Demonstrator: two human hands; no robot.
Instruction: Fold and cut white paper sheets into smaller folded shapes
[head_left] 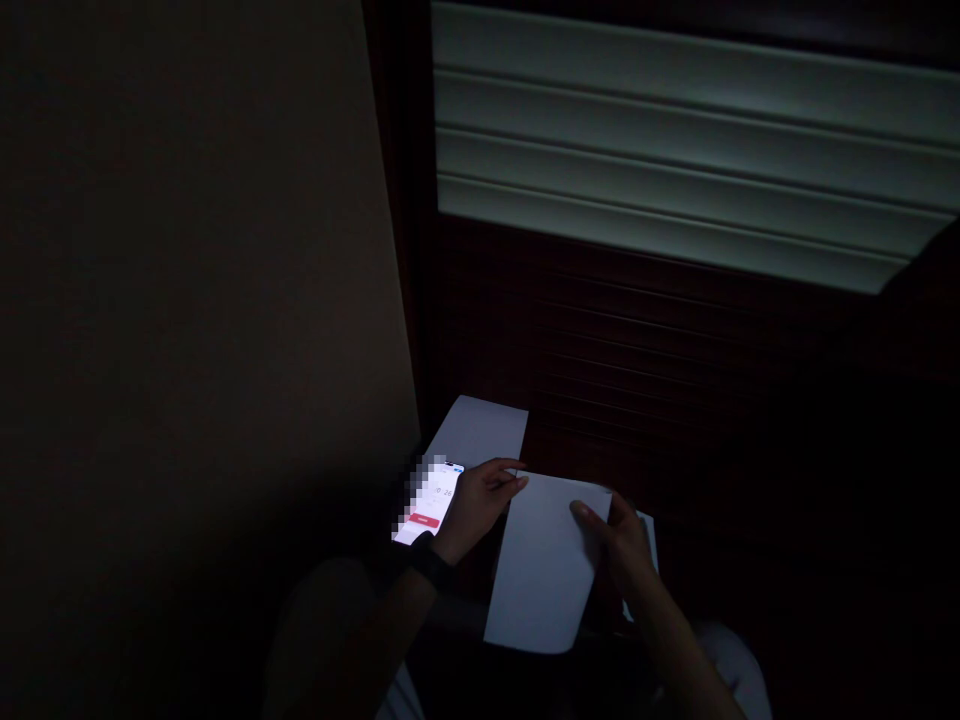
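Note:
A blank white sheet of paper (pixel 544 570) hangs between my two hands, its lower edge slightly curved. My left hand (pixel 484 495), with a dark band at the wrist, pinches the sheet's upper left corner between thumb and fingers. On the other side, my right hand (pixel 622 535) grips the upper right edge, thumb on the front and fingers behind. Just left of my left hand is a lit phone (pixel 435 500) showing digits and a red button; part of its screen is pixelated. Beyond the phone lies another pale sheet (pixel 480 430), partly covered by my left hand.
Behind my right hand, the edge of another pale sheet (pixel 649 530) shows. A dark slatted wooden panel (pixel 615 340) stands ahead, with pale horizontal slats (pixel 660 140) above it. A plain wall (pixel 210 250) rises at left. My knees are dimly visible below; the surroundings are very dark.

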